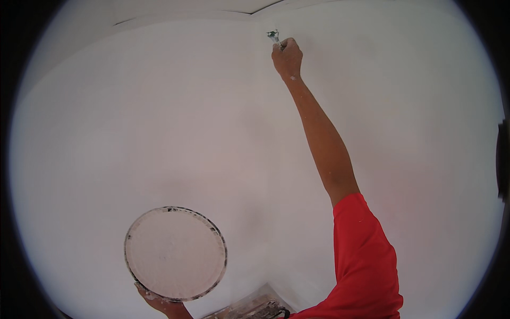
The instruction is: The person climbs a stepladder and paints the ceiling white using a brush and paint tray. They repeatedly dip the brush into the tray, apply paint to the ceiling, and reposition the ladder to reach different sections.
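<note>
High up at the corner of two white walls, my right hand (pixel 287 57) is closed around a small tool (pixel 273 35) with a pale, green-marked head; its exact kind is too small to make out. The right arm is stretched far upward, and the tool's head is close to the wall. Low on the left, my left hand (pixel 156 304) grips the lower edge of a round white lid-like disc (pixel 175 254) with a dark, smeared rim. Its broad face is turned up toward me and covers most of that hand's fingers. White specks mark both hands.
Two white walls (pixel 159 117) meet in a vertical corner ahead. The ceiling (pixel 186 10) runs along the top, with a dark crack near the corner. Below lies a patch of brown, stained floor (pixel 249 307). A dark object (pixel 502 159) stands at the far right edge.
</note>
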`<state>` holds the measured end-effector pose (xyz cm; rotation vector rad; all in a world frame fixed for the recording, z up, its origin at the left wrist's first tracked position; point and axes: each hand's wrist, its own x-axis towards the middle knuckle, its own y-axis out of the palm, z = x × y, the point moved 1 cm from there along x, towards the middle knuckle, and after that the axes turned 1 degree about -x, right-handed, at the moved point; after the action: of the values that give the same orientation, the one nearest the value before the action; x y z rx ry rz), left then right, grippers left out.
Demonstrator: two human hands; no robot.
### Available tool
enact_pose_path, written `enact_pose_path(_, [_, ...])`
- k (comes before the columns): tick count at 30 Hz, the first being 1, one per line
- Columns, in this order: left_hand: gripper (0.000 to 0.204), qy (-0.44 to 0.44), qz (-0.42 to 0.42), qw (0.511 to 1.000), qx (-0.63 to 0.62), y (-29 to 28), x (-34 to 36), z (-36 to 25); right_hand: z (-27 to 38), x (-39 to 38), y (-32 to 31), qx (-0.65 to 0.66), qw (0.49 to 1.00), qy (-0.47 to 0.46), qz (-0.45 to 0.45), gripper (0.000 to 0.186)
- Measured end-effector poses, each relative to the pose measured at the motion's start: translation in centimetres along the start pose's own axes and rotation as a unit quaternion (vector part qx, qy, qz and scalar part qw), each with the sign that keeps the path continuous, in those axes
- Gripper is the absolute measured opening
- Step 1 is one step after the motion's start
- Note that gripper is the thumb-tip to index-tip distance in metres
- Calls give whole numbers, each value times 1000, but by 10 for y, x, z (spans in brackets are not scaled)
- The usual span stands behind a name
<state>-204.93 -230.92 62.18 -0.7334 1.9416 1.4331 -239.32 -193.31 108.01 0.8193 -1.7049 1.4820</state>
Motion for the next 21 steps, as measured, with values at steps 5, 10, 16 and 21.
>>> enact_pose_path(5, [46, 8, 6, 1000, 24, 10, -35, 7, -15, 22, -36, -8, 1000, 7, -23, 21])
enact_pose_path(10, [45, 27, 2, 998, 48, 34, -86, 16, -51, 51, -83, 4, 998, 55, -10, 20])
enact_pose_path(16, [48, 59, -9, 995, 85, 41, -101, 37, -87, 67, -87, -26, 997, 48, -58, 16])
enact_pose_path(21, [49, 85, -7, 989, 120, 46, -72, 52, -100, 73, -58, -37, 995, 73, -53, 17])
